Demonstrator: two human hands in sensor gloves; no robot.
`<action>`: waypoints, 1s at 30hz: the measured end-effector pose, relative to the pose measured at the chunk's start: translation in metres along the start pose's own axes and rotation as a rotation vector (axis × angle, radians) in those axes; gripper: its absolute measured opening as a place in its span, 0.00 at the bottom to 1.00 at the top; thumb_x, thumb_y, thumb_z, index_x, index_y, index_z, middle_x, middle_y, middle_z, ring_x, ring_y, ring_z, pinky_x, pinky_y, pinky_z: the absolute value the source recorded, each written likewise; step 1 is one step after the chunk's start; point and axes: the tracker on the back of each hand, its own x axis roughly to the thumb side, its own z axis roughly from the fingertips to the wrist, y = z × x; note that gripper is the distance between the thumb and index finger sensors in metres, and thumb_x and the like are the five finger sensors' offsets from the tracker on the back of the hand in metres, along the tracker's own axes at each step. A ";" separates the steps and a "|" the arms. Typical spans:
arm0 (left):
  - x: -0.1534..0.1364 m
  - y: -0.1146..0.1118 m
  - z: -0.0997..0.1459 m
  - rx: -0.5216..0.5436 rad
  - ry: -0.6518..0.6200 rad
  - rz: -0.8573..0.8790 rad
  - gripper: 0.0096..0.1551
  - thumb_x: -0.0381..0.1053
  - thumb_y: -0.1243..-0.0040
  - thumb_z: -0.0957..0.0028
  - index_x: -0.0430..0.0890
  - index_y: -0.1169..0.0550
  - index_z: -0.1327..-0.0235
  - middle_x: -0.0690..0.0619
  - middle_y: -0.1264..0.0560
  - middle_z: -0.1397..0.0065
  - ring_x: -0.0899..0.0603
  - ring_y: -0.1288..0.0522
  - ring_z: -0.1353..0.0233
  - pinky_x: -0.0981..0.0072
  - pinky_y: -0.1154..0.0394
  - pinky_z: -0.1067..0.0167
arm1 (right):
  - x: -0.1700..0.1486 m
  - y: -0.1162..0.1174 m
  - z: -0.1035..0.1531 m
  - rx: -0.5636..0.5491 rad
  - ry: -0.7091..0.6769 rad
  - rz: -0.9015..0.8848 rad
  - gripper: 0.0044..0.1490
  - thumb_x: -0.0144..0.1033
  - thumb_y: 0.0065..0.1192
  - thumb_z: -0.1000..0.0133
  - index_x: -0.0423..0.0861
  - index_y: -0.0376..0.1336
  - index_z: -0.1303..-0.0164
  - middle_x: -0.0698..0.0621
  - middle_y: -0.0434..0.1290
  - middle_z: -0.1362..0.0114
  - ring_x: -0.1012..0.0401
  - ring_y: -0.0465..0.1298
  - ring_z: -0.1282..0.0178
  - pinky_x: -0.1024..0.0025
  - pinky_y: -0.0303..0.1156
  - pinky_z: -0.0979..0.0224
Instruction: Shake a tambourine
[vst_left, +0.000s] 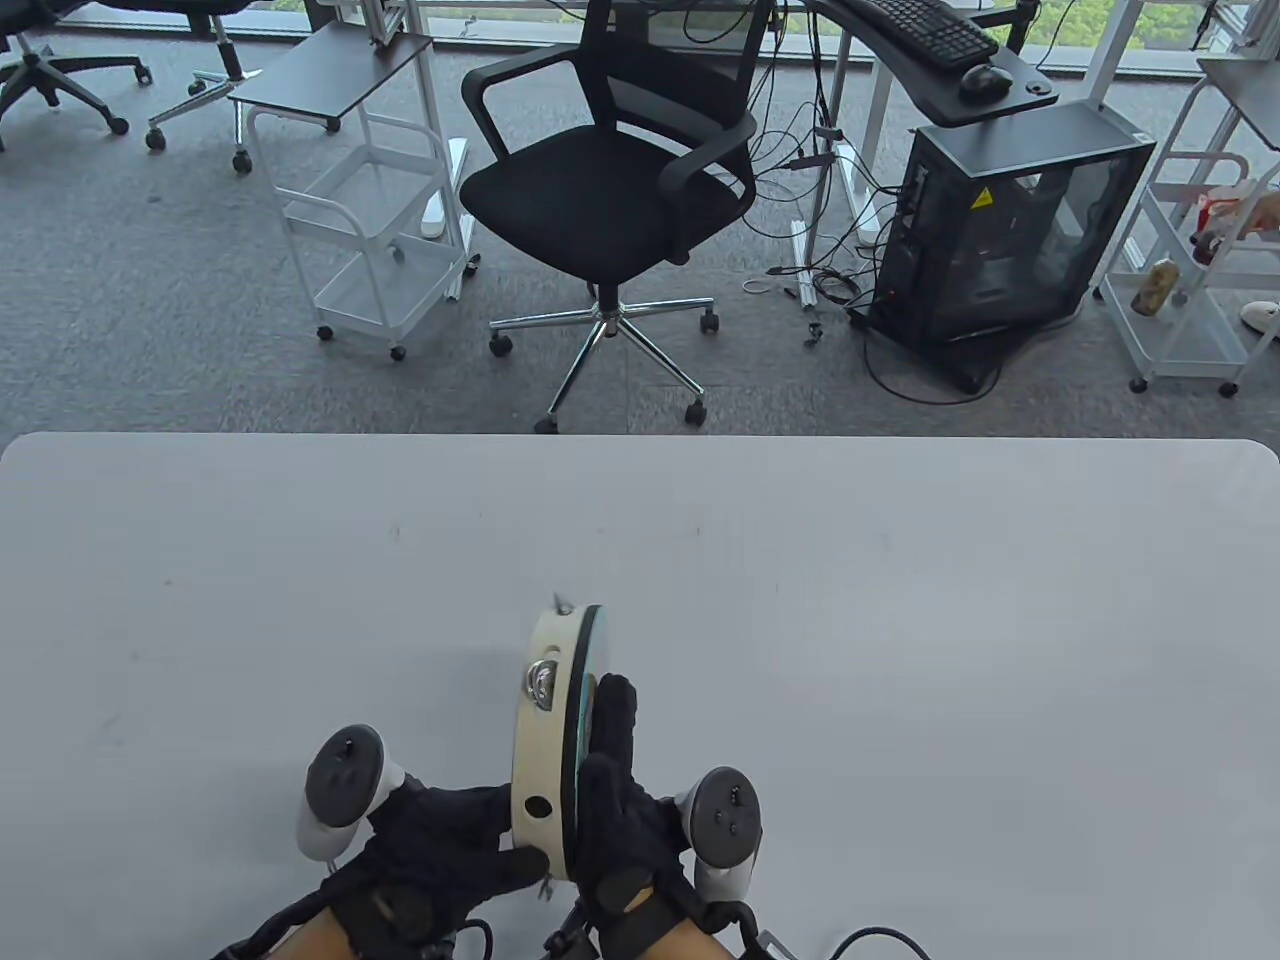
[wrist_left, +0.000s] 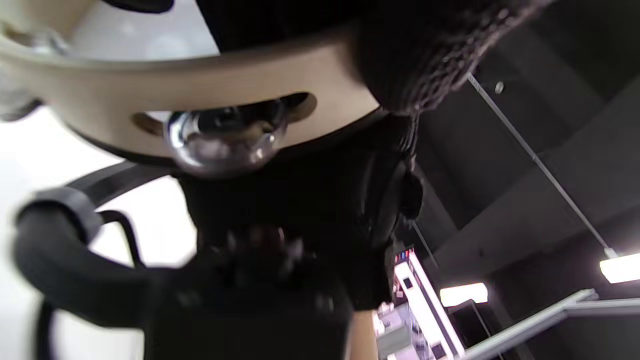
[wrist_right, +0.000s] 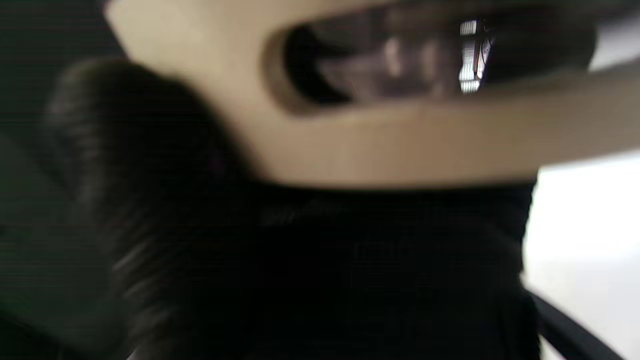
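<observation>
A tambourine (vst_left: 548, 730) with a pale wooden rim and metal jingles stands on edge above the near middle of the table. My left hand (vst_left: 450, 850) grips its lower rim from the left, thumb across the wood. My right hand (vst_left: 610, 790) lies flat against its drumhead side from the right, fingers stretched up along it. In the left wrist view the rim (wrist_left: 200, 90) with a shiny jingle (wrist_left: 225, 135) crosses the top, a gloved finger (wrist_left: 415, 55) wrapped over it. In the right wrist view the blurred rim (wrist_right: 380, 140) with a slot fills the top, above dark glove.
The white table (vst_left: 900, 640) stretches wide around the hands. Beyond its far edge stand a black office chair (vst_left: 610, 200), white carts (vst_left: 370, 220) and a black computer case (vst_left: 1010, 230) on grey carpet.
</observation>
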 end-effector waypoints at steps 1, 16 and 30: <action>0.000 0.001 -0.001 -0.030 -0.003 -0.024 0.26 0.56 0.30 0.46 0.53 0.21 0.35 0.54 0.17 0.33 0.38 0.23 0.25 0.25 0.39 0.31 | 0.002 0.000 0.000 0.038 0.009 -0.016 0.59 0.69 0.26 0.43 0.37 0.20 0.25 0.29 0.17 0.25 0.30 0.19 0.28 0.24 0.26 0.37; -0.010 0.015 0.010 0.127 0.039 0.002 0.26 0.55 0.31 0.45 0.53 0.22 0.34 0.53 0.18 0.32 0.37 0.24 0.26 0.26 0.38 0.31 | -0.002 -0.003 -0.003 0.058 0.027 0.102 0.60 0.70 0.26 0.43 0.35 0.20 0.25 0.27 0.18 0.25 0.28 0.20 0.28 0.24 0.29 0.36; 0.006 -0.002 0.007 -0.054 -0.044 -0.034 0.27 0.57 0.32 0.45 0.55 0.24 0.33 0.55 0.20 0.31 0.39 0.24 0.25 0.28 0.38 0.30 | -0.002 0.003 0.001 0.051 -0.015 0.094 0.60 0.73 0.20 0.44 0.38 0.16 0.26 0.28 0.15 0.26 0.29 0.18 0.29 0.24 0.26 0.38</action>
